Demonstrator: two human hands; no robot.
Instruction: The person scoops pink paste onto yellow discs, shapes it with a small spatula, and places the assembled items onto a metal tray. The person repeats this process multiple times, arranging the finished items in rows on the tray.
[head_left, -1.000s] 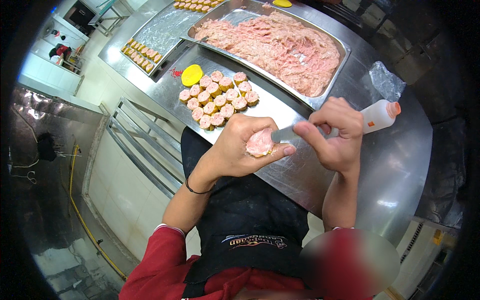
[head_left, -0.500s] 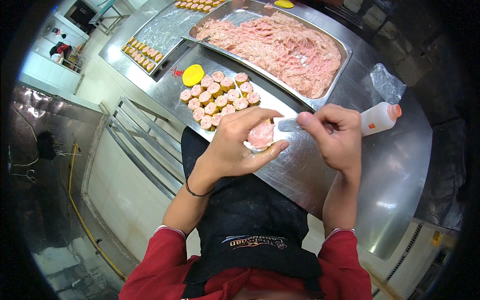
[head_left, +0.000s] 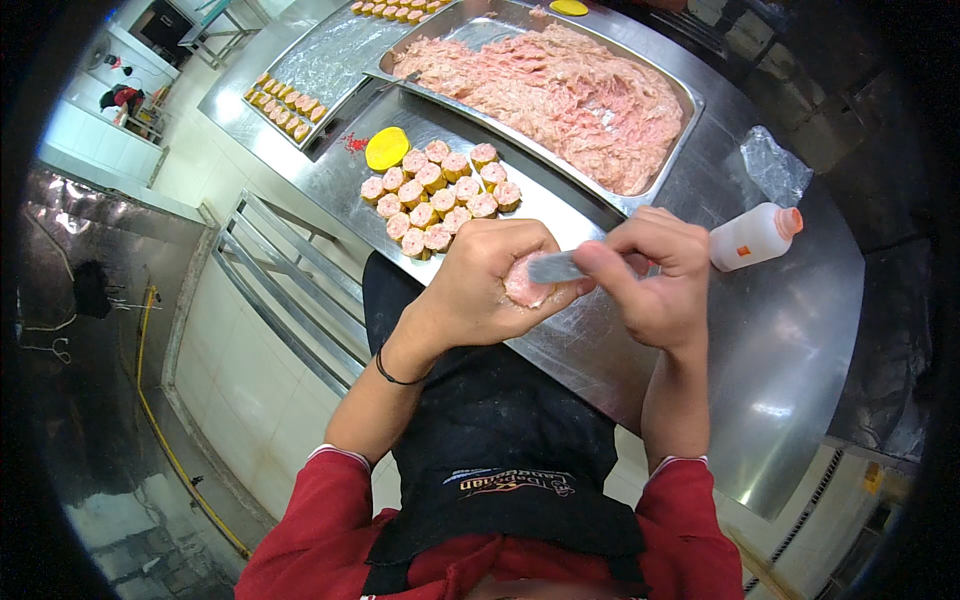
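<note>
Grey metal blade, mid-frame, pinched by right hand, now over pink meat, apparently working it; left hand curled tighter around

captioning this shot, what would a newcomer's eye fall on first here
Probably the large metal tray heaped with pink, mince-like paste, at the top centre. Next, the cluster of pink-topped pieces beside a bright yellow disc, left of centre. Then, mid-picture, the left hand gripping a single filled piece while the right hand holds a flat metal blade at its top.
</note>
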